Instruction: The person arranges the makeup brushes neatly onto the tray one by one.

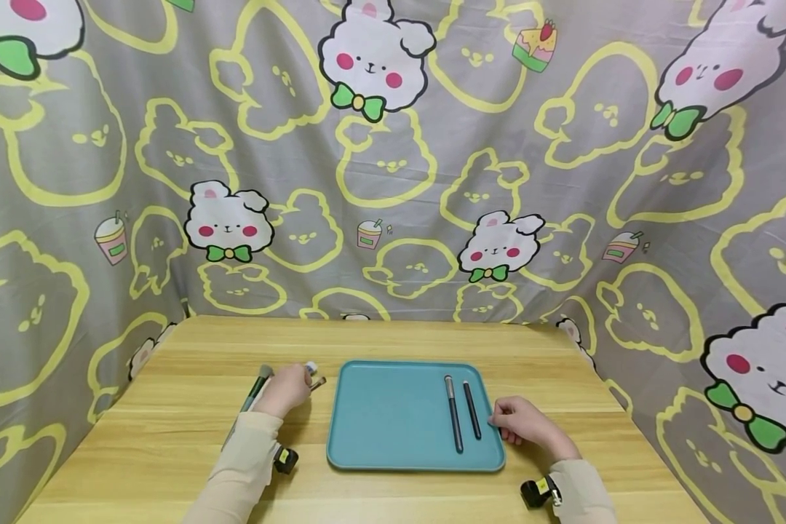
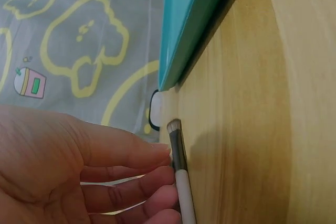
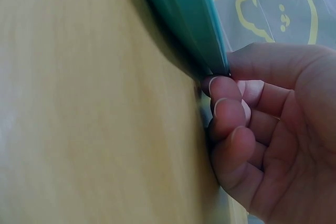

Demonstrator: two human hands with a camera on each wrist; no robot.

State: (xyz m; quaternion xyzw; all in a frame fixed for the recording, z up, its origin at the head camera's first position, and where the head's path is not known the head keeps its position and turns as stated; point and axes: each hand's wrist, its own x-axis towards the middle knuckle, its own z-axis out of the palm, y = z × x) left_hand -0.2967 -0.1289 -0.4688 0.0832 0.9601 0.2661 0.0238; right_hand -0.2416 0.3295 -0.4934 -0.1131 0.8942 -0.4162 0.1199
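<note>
Two brushes on the tray: a longer dark brush [image 1: 454,415] and a shorter dark brush [image 1: 472,410], side by side and apart in the tray's right part, their bristle ends toward the far edge.
Tray: blue-green [image 1: 393,422], flat on the wooden table [image 1: 419,502], between the hands.
Right hand: [image 1: 522,422] pinches the tray's right edge, thumb against the rim, the other fingers curled below.
Left hand: [image 1: 287,391] left of the tray, fingers bent, tips at the white-handled brush [image 2: 183,187]; whether they pinch it or merely touch, I cannot tell from this angle.
White-handled brush: left of the tray, bristle end poking past the fingers toward it.
Green-handled brush: [image 1: 252,395] on the table, on the outer side of the left hand, partly behind the sleeve.
Taking up the brush: probably best gripped on the handle below the dark ferrule, thumb opposite the forefinger, bristles left untouched; a straight lift should spare the neighbouring brush a knock.
Steadying the rim: light pressure suffices; tilting the tray could roll both brushes.
</note>
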